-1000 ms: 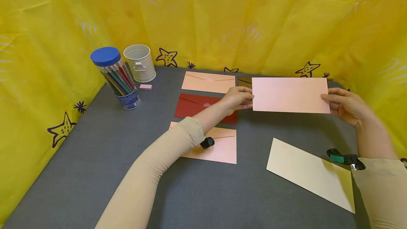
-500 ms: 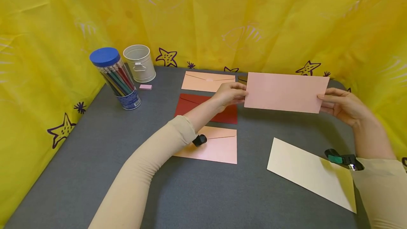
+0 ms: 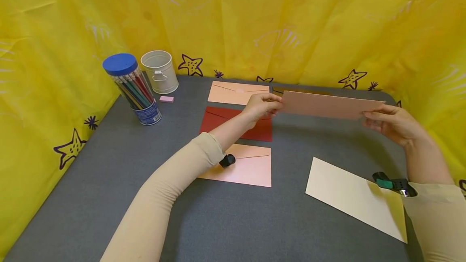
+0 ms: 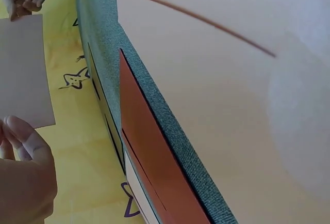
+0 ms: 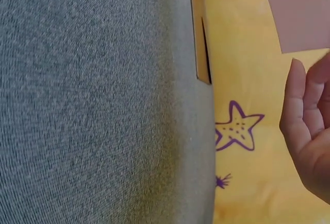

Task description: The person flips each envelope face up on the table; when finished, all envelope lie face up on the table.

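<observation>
The left hand (image 3: 263,107) has its thumb and fingers drawn together in a pinch on the left end of a plain pink sheet (image 3: 329,105), and the right hand (image 3: 395,122) holds the right end between thumb and fingertips. The sheet is raised above the far right part of the dark table (image 3: 273,225), its right end a little lower in the head view; no flap shows on it, so I cannot tell whether it is an envelope. Half a second ago its broad face was turned squarely to the head camera; now it is tipped, shows as a narrower, darker band, and both hands have stayed almost where they were. I judge that the work in hand is a change of angle only, with neither end let go and the sheet not yet set down. Just behind it a strip of a gold-brown envelope (image 3: 278,91) shows on the table. To its left, a peach envelope (image 3: 233,93), a red envelope (image 3: 217,119) and a pale pink envelope (image 3: 251,171) run from far to near, the left sleeve (image 3: 174,189) crossing in front of the nearer two. A cream sheet (image 3: 354,199) lies slantwise on the near right, unmoved and touched by neither hand.
</observation>
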`<state>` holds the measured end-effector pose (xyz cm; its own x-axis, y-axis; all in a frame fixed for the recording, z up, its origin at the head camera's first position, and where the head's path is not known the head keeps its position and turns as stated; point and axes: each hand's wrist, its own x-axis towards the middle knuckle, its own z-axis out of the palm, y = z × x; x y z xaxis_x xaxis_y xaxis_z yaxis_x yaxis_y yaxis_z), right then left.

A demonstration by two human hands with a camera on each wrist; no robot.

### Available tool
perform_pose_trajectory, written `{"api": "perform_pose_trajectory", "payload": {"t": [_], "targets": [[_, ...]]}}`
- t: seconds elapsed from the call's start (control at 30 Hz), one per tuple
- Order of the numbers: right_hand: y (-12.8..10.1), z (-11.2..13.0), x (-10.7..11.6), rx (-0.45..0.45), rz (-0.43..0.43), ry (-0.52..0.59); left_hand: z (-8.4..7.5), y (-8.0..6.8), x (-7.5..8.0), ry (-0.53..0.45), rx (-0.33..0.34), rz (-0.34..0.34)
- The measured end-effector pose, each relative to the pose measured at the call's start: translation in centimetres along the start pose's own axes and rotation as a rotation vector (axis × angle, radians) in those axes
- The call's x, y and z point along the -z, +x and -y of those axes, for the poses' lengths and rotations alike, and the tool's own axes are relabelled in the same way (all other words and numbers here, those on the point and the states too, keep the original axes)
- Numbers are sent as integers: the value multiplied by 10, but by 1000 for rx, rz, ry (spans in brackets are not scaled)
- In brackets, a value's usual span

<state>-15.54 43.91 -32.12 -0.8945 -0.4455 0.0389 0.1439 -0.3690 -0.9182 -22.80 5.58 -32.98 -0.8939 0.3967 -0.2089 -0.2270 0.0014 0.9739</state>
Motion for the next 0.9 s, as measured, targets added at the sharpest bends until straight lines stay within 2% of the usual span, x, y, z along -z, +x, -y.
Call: {"api": "perform_pose_trajectory", "payload": {"t": [0.13, 0.23, 0.43, 0.53, 0.73, 0.9], "targets": [[-4, 0, 2, -16, 22, -13, 0, 0, -1, -53, 18, 6], [-6, 1, 4, -36, 2, -63, -1, -1, -2, -80, 22, 25], [-10, 5, 8, -89, 42, -105, 0, -3, -1, -44, 27, 36], [-11, 6, 8, -123, 49, -181, 2, -2, -2, -40, 30, 41], [-9, 6, 9, -171, 19, -299, 8, -2, -3, 2, 40, 54], [-8, 2, 13, -199, -25, -287, 11, -2, -7, 6, 71, 18]]}}
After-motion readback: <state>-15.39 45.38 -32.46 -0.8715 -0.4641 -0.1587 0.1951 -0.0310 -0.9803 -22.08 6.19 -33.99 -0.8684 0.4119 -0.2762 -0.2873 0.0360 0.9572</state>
